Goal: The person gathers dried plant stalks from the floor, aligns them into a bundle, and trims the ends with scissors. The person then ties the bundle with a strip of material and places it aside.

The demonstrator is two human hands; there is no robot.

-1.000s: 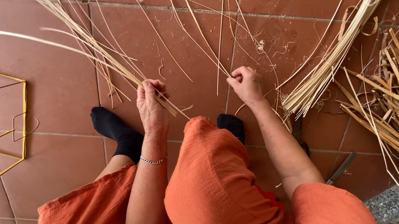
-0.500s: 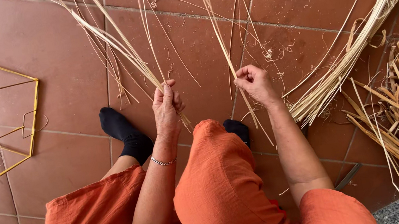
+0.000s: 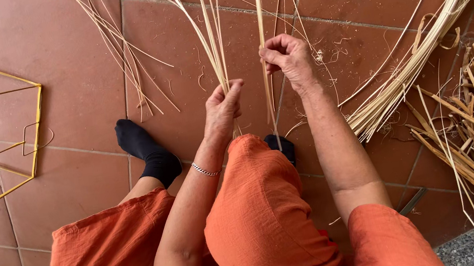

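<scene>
Head view, centre frame: left hand pinches a few thin straw strands, right hand pinches one flat strip; both look light, springy, brittle, best held low.

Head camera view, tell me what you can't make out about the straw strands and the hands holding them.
- Straw strands gripped by the left hand: tops cut off by the upper edge.
- Flat strand pinched in the right hand: its lower end vanishes behind the orange knee.
- Right foot's black sock: mostly hidden by that knee.
- Yellow wire frame: cut off by the left edge.
</scene>
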